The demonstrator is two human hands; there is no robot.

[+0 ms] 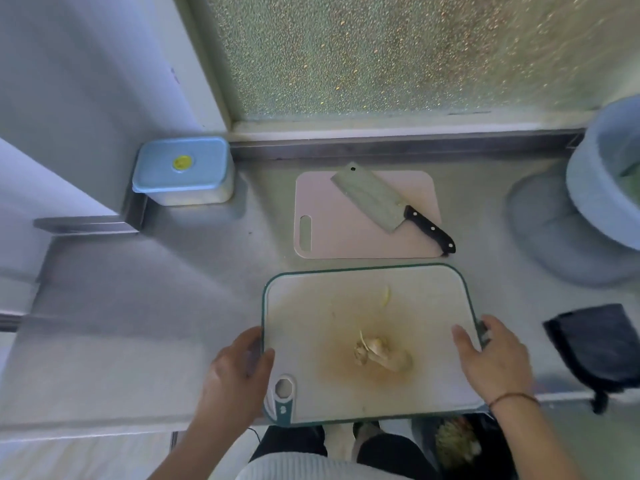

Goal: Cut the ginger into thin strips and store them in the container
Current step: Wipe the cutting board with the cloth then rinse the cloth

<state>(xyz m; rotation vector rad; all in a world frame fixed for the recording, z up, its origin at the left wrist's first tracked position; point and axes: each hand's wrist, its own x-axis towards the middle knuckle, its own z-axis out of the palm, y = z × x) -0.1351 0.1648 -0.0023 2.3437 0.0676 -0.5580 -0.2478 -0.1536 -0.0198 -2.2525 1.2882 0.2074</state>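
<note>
Knobbly beige piece of ginger [382, 353] lying whole near the middle of a white plastic cutting board with a dark green rim [311, 306], on a brownish stain, toward the board's near half. One thin pale sliver [385, 295] apart from it, farther up the board. Left hand [239, 368] gripping the board's left edge, thumb curled over the top surface, fingers under or behind the rim. Right hand [491, 358] gripping the right edge, thumb laid on the board, fingers wrapped round the rim; thin brown band on that wrist. Beyond the board, a smaller pale pink cutting board [332, 233] flat on the grey metal counter [173, 289], carrying a broad steel cleaver with a black riveted handle [377, 199], blade angled toward the far left. Rectangular white container with a light blue lid and yellow round sticker [181, 171] closed, in the far left corner against the wall, well apart from the ginger. Pale blue round basin [602, 188] at far right. Dark folded cloth [595, 344] near the right hand.
</note>
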